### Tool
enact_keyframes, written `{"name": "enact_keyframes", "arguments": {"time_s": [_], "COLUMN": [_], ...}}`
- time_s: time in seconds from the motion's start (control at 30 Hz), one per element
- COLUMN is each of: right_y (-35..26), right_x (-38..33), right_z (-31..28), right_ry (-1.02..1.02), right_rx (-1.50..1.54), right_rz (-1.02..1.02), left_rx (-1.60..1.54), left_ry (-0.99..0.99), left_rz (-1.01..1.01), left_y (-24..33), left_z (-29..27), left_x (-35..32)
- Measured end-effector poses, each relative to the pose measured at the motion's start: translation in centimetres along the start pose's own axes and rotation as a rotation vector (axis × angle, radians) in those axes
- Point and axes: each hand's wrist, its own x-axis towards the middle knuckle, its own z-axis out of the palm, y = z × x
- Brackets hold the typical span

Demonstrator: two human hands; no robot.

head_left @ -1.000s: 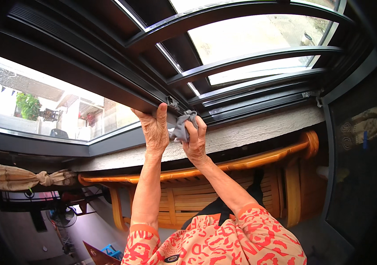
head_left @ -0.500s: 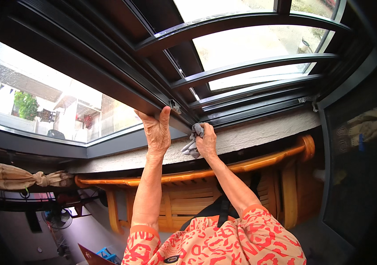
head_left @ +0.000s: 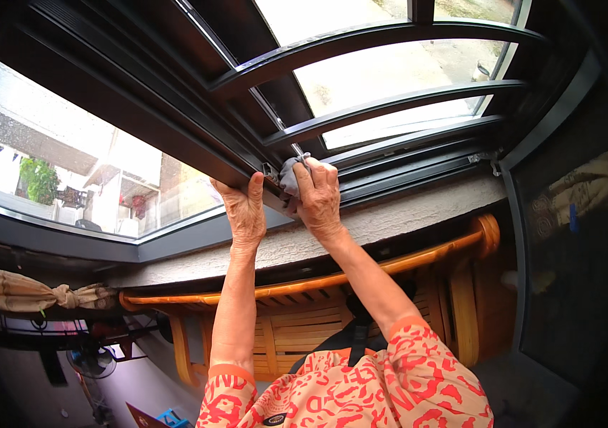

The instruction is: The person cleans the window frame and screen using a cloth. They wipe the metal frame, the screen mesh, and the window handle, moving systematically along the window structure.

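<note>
My left hand (head_left: 244, 214) grips the lower edge of a dark window sash (head_left: 190, 146), thumb on one side and fingers over toward the glass. A small metal latch (head_left: 269, 171) sits just beside that thumb. In my right hand (head_left: 320, 203) is a crumpled grey cloth (head_left: 291, 178), pressed against the sash's edge where it meets the window track (head_left: 404, 175). The fingers bend around the cloth and hide part of it. Both forearms reach up from below.
Dark curved window bars (head_left: 404, 107) cross the opening at upper right. Beneath the rough white sill (head_left: 411, 210) stands a wooden bench (head_left: 289, 291). A tied curtain (head_left: 40, 289) hangs at left, and a dark panel (head_left: 568, 250) rises at right.
My right hand has moved up and slightly left with the cloth, from the sill edge onto the sash's edge. My left hand keeps its grip on the sash. The view has shifted slightly.
</note>
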Motion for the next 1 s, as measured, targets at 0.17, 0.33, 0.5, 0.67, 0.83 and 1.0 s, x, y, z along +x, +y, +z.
{"name": "enact_keyframes", "arguments": {"time_s": [0.17,0.33,0.5,0.67,0.83,1.0], "right_y": [4.0,8.5,8.8,6.6,4.5,5.2], "right_x": [-1.1,-5.0,-6.2,-8.5,-9.1,-9.0], "right_z": [-1.3,-2.9,0.9,4.5,4.6,3.4], "right_ry": [0.052,0.26,0.258,-0.048,-0.15,-0.376], "right_rx": [-0.081,0.01,0.044,-0.293,-0.109,0.2], "right_rz": [-0.025,0.483,0.749,0.424,0.314,0.324], "left_rx": [-0.022,0.063,0.104,0.084,0.08,-0.006], "left_ry": [0.004,-0.035,-0.049,-0.05,-0.035,0.003], "left_rz": [0.001,-0.042,-0.049,-0.019,0.004,-0.028], "left_y": [-0.2,-0.6,-0.1,0.1,0.1,0.0], "left_z": [-0.1,-0.5,-0.4,-0.3,-0.3,0.0], "left_x": [-0.1,-0.2,-0.2,-0.2,-0.1,-0.1]}}
